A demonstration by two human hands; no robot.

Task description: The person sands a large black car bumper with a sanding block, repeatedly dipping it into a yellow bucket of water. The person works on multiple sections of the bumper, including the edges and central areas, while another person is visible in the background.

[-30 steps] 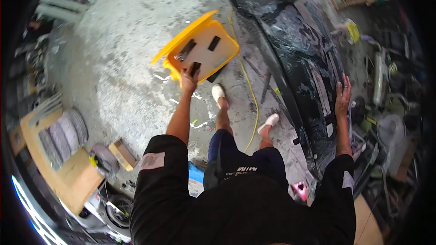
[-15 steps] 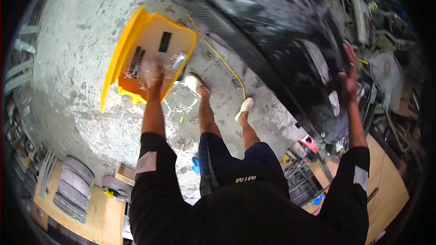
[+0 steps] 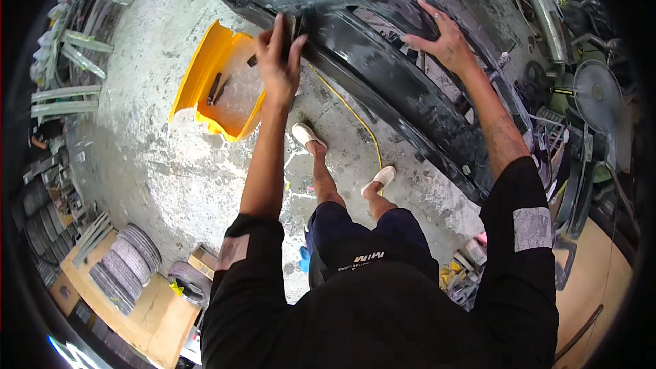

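At black bumper (image 3: 369,55), right hand (image 3: 447,42) spread, left hand (image 3: 277,61) perhaps holding block (image 3: 296,28)

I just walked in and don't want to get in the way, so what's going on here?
A person is working bare-handed at a long black panel that looks like a car bumper. The right hand is spread over it. The left hand is at its near edge, seemingly with something small and dark, too blurred to identify. To the left, a yellow tub sits on the floor with dark pieces inside.
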